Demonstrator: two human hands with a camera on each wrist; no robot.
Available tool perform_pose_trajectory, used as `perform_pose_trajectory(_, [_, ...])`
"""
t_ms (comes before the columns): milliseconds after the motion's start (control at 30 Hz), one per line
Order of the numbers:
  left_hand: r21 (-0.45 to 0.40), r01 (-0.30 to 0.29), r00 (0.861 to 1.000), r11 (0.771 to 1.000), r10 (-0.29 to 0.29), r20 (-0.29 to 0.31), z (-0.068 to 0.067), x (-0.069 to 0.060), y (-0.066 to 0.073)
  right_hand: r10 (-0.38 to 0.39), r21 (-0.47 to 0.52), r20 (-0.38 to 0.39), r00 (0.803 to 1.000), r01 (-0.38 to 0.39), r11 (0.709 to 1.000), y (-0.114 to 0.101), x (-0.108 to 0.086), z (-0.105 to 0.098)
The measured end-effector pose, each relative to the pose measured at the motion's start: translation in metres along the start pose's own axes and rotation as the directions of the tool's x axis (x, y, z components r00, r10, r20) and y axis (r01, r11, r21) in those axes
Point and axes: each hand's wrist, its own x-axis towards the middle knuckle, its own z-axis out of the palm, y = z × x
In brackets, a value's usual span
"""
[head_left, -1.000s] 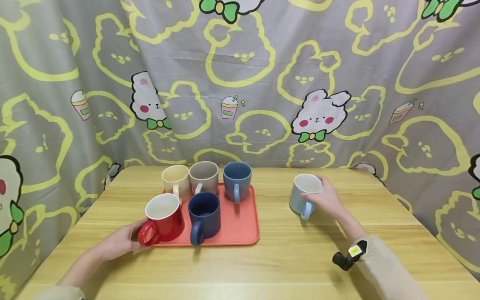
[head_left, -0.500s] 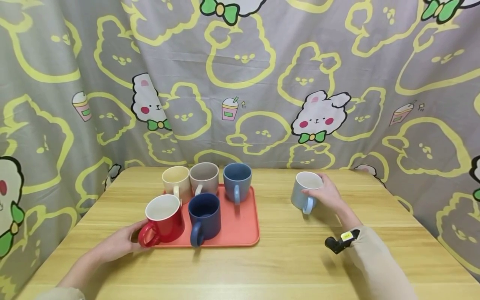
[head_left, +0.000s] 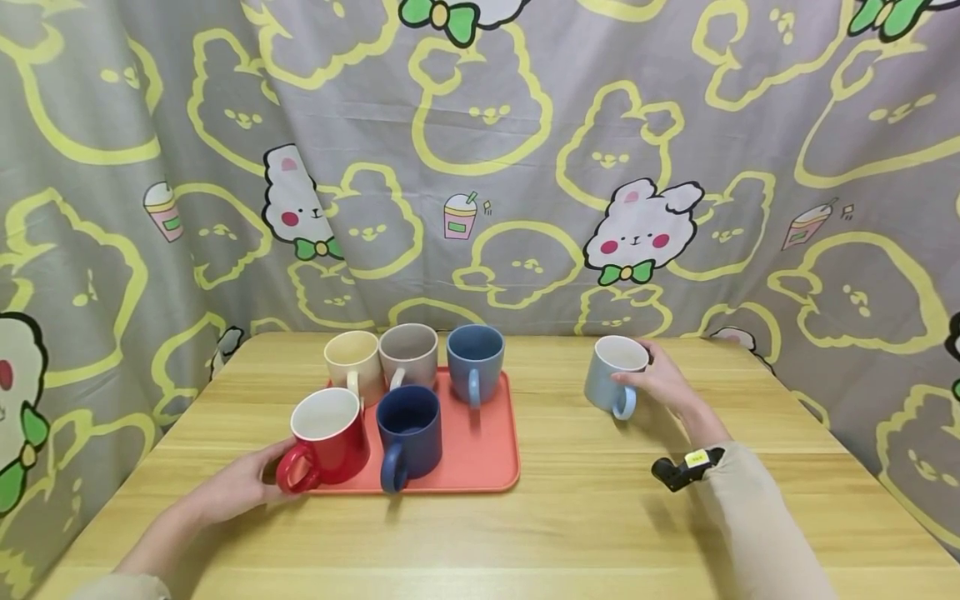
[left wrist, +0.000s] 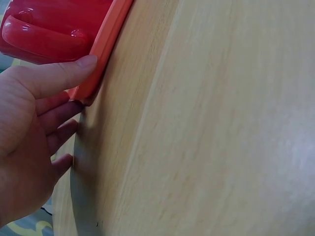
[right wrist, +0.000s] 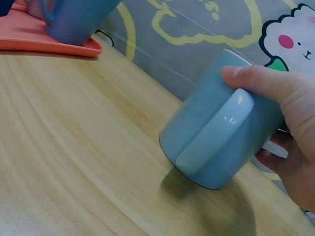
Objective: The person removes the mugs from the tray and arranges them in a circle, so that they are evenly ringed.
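My right grip (head_left: 663, 383) has the light-blue mug (head_left: 602, 379) near its rim, right of the coral tray (head_left: 474, 454) my left grip (head_left: 238, 485) pinches, so slipping on that glossy glaze could probably drop it.

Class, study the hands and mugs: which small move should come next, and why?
Probably the right hand should carry the light blue mug leftward to the front-right part of the tray. It grips that mug, which is off the tray, while the space right of the navy mug lies bare and the left hand holds the tray's corner.
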Motion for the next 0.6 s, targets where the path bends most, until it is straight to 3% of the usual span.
perform_pose_trajectory(133, [-0.004,0.002,1.000,1.000,-0.002,0.004,0.000,0.000,0.000,-0.010,0.013,-0.008,1.000,0.010,1.000,0.000,-0.001,-0.002])
perform_pose_trajectory(433, [-0.008,0.013,1.000,1.000,-0.013,0.004,-0.001,0.000,0.001,-0.048,-0.065,-0.038,0.998,0.046,0.997,-0.006,-0.005,-0.003])
perform_pose_trajectory(600, [-0.018,-0.004,1.000,1.000,0.004,0.008,-0.001,0.000,0.001,-0.091,-0.079,-0.092,0.992,0.084,0.993,-0.018,-0.011,-0.004])
